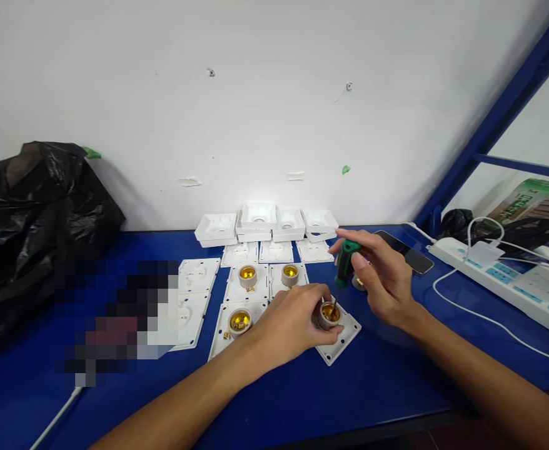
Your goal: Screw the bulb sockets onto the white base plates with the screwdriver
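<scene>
Head view: your left hand (pixel 289 322) fingers clamp the lamp socket (pixel 329 314) on its white plate (pixel 342 340), mid blue counter (pixel 387 381). Right hand (pixel 383 275) fingers closed around green screwdriver (pixel 344 264), tip down inside the socket.

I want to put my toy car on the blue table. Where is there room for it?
Bare blue table lies in front of the white plates, between the person's two arms, and between the right hand and the power strip, save a thin white cable. It is crowded by the wall, where plates and white boxes sit packed, and around the left hand.
</scene>
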Available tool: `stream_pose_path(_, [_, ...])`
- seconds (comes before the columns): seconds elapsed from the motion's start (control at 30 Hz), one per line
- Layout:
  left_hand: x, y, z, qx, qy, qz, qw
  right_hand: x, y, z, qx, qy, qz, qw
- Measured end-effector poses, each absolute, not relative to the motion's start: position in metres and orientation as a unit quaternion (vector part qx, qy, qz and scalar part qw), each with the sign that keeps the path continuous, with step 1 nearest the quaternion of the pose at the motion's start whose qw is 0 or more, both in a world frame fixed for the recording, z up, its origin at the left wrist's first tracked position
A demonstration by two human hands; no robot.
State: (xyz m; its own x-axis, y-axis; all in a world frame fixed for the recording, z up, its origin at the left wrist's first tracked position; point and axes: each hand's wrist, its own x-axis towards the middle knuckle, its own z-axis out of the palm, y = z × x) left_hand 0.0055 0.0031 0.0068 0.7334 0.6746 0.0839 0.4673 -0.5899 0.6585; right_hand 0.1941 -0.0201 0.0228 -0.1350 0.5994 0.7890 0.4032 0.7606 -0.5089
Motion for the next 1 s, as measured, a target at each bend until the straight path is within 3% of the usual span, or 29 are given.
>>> stream_pose_path(0.23, [0.004, 0.008, 0.002, 0.861, 0.340, 0.162, 0.341, 0.193, -0.014, 0.027, -0.322, -0.743, 0.014, 0.587])
stream_pose_path(0.47, [0.003, 0.008, 0.001, 0.871, 0.310, 0.182, 0.334, 0.194, -0.018, 0.031, -0.344, -0.738, 0.107, 0.570])
stream_pose_path(0.73, [0.002, 0.007, 0.000, 0.894, 0.277, 0.183, 0.301, 0.190, -0.012, 0.026, -0.354, -0.694, 0.056, 0.625])
stream_pose_path(1.0, [0.003, 0.007, -0.002, 0.900, 0.273, 0.189, 0.284, 0.193, -0.018, 0.020, -0.339, -0.728, 0.094, 0.588])
